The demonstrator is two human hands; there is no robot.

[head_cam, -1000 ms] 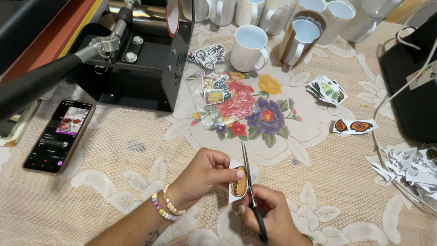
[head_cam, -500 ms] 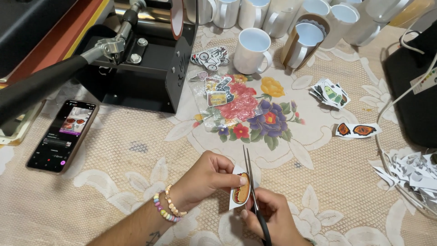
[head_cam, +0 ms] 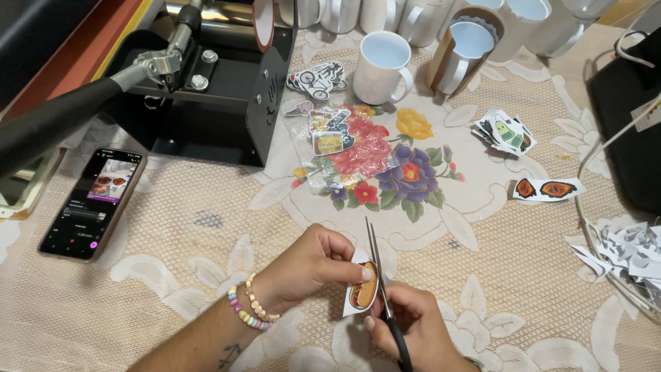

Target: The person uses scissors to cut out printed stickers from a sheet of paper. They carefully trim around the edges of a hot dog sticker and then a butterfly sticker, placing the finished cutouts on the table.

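We work over a lace tablecloth [head_cam: 172, 289] with a flower print at its middle — our left hand [head_cam: 313, 265] pinches a small paper cutout [head_cam: 363, 293] low in view while our right hand [head_cam: 413, 331] grips scissors [head_cam: 382, 289], blades along the paper's edge. Farther off lie a phone [head_cam: 93, 201], a plastic bag [head_cam: 344, 148] with stickers inside, and paper scraps [head_cam: 630, 251]. Beyond stand an empty white mug [head_cam: 382, 67] and a black press [head_cam: 206, 89].
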